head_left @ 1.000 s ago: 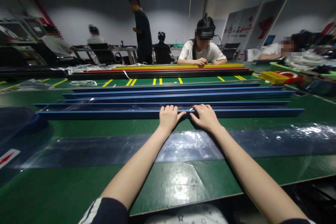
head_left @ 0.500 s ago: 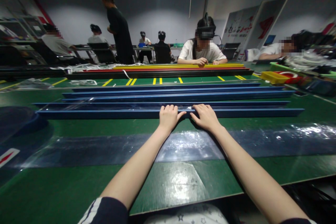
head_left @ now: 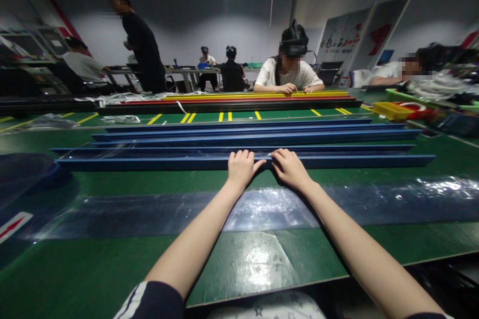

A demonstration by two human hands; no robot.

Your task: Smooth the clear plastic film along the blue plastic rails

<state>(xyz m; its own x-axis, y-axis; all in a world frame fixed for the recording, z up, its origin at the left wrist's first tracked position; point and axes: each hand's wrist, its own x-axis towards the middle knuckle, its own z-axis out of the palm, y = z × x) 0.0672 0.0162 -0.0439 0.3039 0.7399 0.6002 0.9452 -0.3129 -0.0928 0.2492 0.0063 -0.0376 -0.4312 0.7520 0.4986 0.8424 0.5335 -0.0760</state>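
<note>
A long blue channel [head_left: 359, 161] with two raised walls lies crosswise on the green table. My left hand [head_left: 240, 169] is closed over its front wall, fingers bent over the rim and thumb stretched towards the right. Close beside it, my right hand [head_left: 290, 167] grips the same wall with curled fingers; its fingertips are inside the channel, partly hidden. A tiny bright spot shows between the two hands. Nearer to me, a flat strip of clear film [head_left: 149, 215] runs across the table under my forearms.
More blue channels [head_left: 337, 134] lie parallel behind. Farther back are black, red and yellow lengths [head_left: 224, 99], with a seated person [head_left: 288, 67] touching them. At left is a film-covered blue coil [head_left: 30, 179]; a yellow tray [head_left: 391, 109] stands at right.
My right hand has shifted slightly left, its fingers drawn closer together. My left hand stays in place. In the background, the standing person has moved left.
</note>
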